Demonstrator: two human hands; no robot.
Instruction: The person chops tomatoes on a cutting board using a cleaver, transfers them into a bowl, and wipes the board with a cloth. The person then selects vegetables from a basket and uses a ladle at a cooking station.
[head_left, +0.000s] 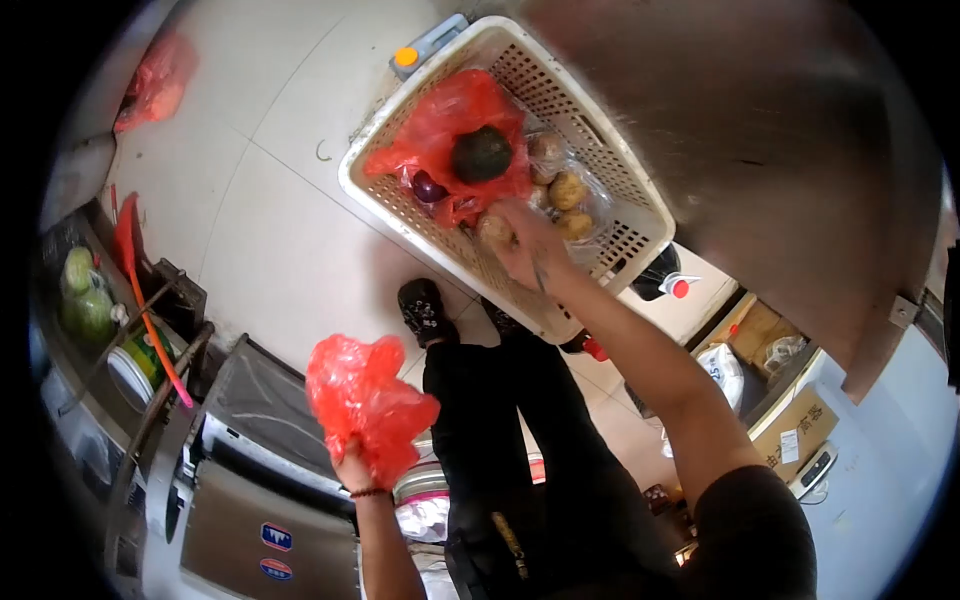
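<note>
Right hand (527, 243), as I watch remotely, has its fingers curled round a tan potato (494, 229) inside the white basket (565, 95), forearm slanting far and left over the near rim; from it the red bag (362, 395) lies near and left, crumpled, no clear long axis, gripped at its near end by the left hand (352, 467)

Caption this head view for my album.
Left hand gripping red plastic bag, right hand touching round tan vegetable in white plastic basket.

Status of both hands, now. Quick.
Left hand: closed, holding a crumpled red plastic bag.
Right hand: closed around a potato at the white basket.
</note>
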